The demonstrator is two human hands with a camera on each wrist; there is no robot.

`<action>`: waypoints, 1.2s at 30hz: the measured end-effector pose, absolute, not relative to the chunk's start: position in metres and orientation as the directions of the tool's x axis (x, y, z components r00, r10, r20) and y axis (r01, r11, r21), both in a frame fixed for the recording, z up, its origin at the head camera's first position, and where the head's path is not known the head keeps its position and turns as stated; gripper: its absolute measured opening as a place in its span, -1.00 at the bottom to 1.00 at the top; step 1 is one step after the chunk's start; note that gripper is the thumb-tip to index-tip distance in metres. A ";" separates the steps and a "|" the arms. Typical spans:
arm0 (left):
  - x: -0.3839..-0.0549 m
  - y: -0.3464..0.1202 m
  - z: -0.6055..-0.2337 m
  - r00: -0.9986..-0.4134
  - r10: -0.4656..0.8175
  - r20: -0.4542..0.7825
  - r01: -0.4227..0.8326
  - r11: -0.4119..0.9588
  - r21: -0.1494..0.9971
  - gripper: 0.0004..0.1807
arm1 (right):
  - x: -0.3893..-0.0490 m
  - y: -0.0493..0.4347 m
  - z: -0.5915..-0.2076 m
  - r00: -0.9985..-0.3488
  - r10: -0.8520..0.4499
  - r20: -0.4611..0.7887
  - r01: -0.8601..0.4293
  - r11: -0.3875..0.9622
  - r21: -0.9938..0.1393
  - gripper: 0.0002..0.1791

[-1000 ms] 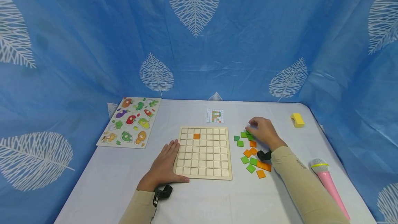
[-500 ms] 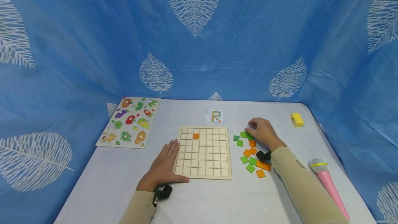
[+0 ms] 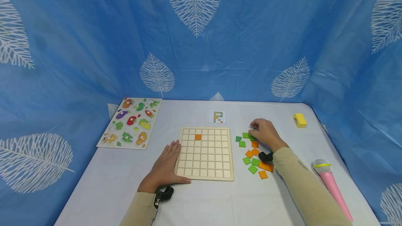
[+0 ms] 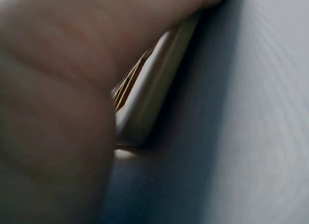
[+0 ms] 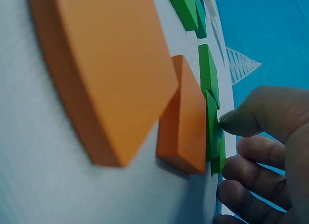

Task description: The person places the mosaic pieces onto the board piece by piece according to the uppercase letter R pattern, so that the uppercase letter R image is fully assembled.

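Note:
A wooden grid board [image 3: 205, 154] lies flat on the table, with one orange square tile [image 3: 198, 137] in an upper cell. My left hand [image 3: 164, 165] rests against its left side, fingers spread along the edge and thumb at the bottom left corner. In the left wrist view, the thumb side hides most of the board's edge [image 4: 154, 89]. My right hand [image 3: 265, 133] is over the green square tiles [image 3: 246, 135] right of the board. In the right wrist view its thumb touches or nearly touches a green tile [image 5: 212, 127]; the other fingers are loosely bent, apart from the thumb.
Orange tiles [image 3: 263, 174] and more green tiles lie below the right hand. A pattern card [image 3: 217, 116] lies behind the board. A vegetable puzzle [image 3: 130, 123] is at the left; a yellow block [image 3: 300, 120] and a pink toy microphone [image 3: 333, 187] are at the right.
The left hand stays at the board's edge. The right hand remains over the green tiles, with hardly any visible movement; the whole view shifts slightly.

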State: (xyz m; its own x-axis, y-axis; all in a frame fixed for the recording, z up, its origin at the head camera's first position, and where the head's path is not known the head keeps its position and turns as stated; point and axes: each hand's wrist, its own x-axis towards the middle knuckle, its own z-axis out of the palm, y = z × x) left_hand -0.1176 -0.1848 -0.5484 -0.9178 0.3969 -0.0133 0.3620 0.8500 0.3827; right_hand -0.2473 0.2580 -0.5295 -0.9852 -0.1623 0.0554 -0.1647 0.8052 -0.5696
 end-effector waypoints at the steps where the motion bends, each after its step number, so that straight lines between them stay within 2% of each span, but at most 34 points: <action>1: -0.117 -0.185 -0.548 -0.918 0.397 -0.014 0.362 0.850 0.382 0.66 | -0.247 0.258 -0.529 -0.986 -0.161 0.051 -0.161 0.805 -0.571 -0.70; 18: -0.118 -0.186 -0.550 -0.918 0.395 -0.024 0.359 0.858 0.367 0.67 | -0.244 0.255 -0.526 -0.989 -0.147 0.014 -0.129 0.817 -0.562 -0.66; 36: -0.119 -0.187 -0.553 -0.917 0.399 -0.009 0.365 0.847 0.388 0.68 | -0.243 0.251 -0.530 -0.989 -0.134 0.067 -0.149 0.832 -0.535 -0.71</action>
